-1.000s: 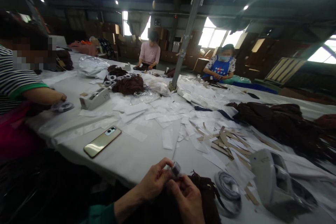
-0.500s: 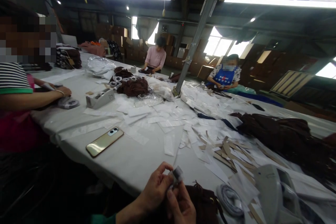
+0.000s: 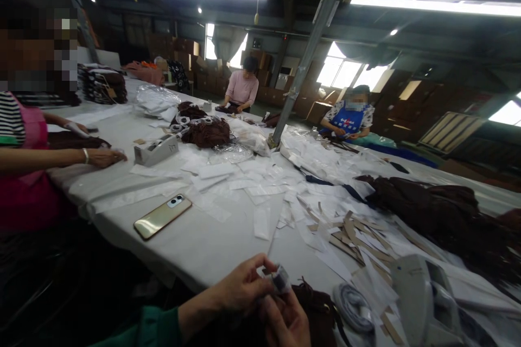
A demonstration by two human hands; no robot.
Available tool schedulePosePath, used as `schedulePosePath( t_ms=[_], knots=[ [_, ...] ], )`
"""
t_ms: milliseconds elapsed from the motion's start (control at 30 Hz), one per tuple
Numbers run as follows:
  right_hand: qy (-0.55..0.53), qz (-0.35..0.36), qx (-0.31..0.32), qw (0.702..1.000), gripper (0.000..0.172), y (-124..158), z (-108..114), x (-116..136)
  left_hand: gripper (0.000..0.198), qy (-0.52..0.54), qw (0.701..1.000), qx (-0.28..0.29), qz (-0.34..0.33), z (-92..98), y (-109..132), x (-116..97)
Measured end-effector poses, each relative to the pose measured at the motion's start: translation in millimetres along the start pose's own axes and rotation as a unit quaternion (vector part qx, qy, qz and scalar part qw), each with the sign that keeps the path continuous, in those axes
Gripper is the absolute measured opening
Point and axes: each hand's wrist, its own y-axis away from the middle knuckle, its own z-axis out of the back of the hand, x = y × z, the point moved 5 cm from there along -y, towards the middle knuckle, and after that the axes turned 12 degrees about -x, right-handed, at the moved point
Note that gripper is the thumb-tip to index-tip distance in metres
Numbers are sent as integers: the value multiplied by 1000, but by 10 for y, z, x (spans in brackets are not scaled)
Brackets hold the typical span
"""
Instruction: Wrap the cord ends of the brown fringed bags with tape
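Near the table's front edge my left hand (image 3: pixel 247 283) pinches a small grey-and-white piece (image 3: pixel 280 278) that looks wrapped in clear film; its kind is too small to make out. Just below, my right hand (image 3: pixel 287 316) has its fingers closed on the same piece from the other side. Under and beside my hands lies dark brown fabric (image 3: pixel 316 312) with a cord and a small metal part, partly hidden by my right hand. To its right rests a coil of pale grey tape or cord (image 3: pixel 353 306).
A grey tape dispenser (image 3: pixel 421 293) stands at the front right, another dispenser (image 3: pixel 157 150) further back left. A gold phone (image 3: pixel 163 218) lies on the white-covered table (image 3: pixel 195 260). Paper strips, brown scraps (image 3: pixel 362 230) and dark fabric (image 3: pixel 431 206) spread rightward. A co-worker's hand (image 3: pixel 103 157) reaches in at left; two more people work behind.
My hands have shifted slightly right and down, and the small piece has turned between my fingers. The co-worker at left has drawn back, one hand extended over the table.
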Motion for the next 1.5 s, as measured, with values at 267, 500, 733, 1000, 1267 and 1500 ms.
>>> schedulePosePath(
  t_ms=[267,500,733,1000,1267,1500],
  knots=[
    [131,106,-167,971,55,-71,137,60,21,-39,970,-224,-83,10,66,-49],
    [131,122,-181,967,54,-129,229,31,23,-136,948,-235,-165,-23,92,13],
    [134,82,-166,973,58,-174,322,3,48,-70,982,-155,-79,-115,136,-47],
    [148,120,-188,964,51,-112,286,9,44,50,983,-177,8,-74,21,72],
    [144,115,-187,965,47,-58,221,91,38,139,978,-151,47,-48,64,125],
    [145,106,-138,974,52,-132,220,38,32,-2,975,-221,-8,-55,42,84]
  ],
)
